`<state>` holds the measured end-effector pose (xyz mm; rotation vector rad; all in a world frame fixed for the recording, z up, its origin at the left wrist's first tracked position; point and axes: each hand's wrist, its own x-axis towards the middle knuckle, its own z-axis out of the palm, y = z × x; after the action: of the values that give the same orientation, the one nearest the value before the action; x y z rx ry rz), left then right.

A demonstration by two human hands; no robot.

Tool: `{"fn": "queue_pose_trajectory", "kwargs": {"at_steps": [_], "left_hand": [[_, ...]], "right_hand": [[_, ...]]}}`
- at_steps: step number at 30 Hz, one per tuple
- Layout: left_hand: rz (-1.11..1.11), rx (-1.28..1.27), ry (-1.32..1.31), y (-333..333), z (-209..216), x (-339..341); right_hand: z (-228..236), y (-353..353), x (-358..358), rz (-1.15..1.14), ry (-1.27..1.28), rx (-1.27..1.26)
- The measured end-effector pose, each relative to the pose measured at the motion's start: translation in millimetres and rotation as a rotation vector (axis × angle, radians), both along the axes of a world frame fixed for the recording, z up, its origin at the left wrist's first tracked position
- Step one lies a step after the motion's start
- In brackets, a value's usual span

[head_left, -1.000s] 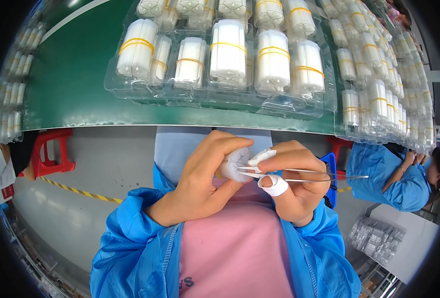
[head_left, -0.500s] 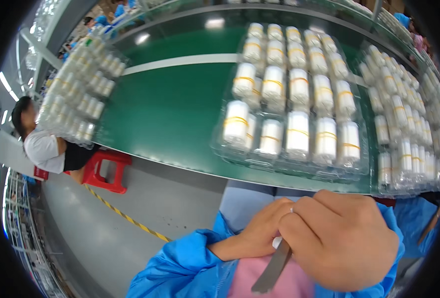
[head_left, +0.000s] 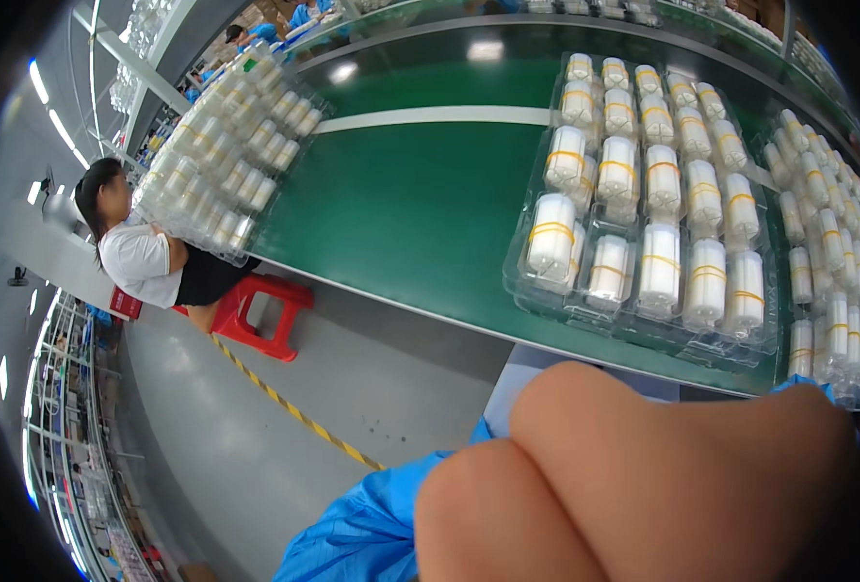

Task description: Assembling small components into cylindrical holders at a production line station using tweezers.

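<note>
My right hand [head_left: 643,475] fills the lower right, very close and slightly blurred. Its fingers are curled in, and whatever they hold is hidden behind the knuckles. The left sleeve [head_left: 362,524], blue, comes up at the bottom, but the left hand itself is covered by the right one. Beyond the hands, a clear plastic tray [head_left: 536,303] stands on the green workbench [head_left: 401,204]. It carries rows of white cylinders [head_left: 661,267], each bound with yellow bands. Neither hand visibly touches the tray.
More trays of banded white bundles [head_left: 832,238] stand at the right. A stack of similar trays [head_left: 221,145] is at the far left of the bench. Beside it sits a person [head_left: 139,262] in white, near a red stool [head_left: 284,288]. Yellow-black tape [head_left: 284,403] marks the floor.
My right hand has risen closer to view, now covering the left hand. The flat metal strip and small white piece seen at the hands are hidden. The whole scene has shifted rightward.
</note>
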<state>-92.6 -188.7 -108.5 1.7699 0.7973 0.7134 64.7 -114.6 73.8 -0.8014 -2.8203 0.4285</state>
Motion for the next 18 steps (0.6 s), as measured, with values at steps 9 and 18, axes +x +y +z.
{"fn": "queue_pose_trajectory", "kwargs": {"at_steps": [9, 18], "left_hand": [[0.028, 0.020, -0.040, 18.6, -16.4, 15.8], [0.052, -0.163, 0.244, -43.5, 26.2, -64.4]], "right_hand": [[-19.2, 12.7, 2.0, 0.018, -0.003, -0.007], [-23.8, 14.7, 7.2, 0.004, 0.020, 0.010]]}}
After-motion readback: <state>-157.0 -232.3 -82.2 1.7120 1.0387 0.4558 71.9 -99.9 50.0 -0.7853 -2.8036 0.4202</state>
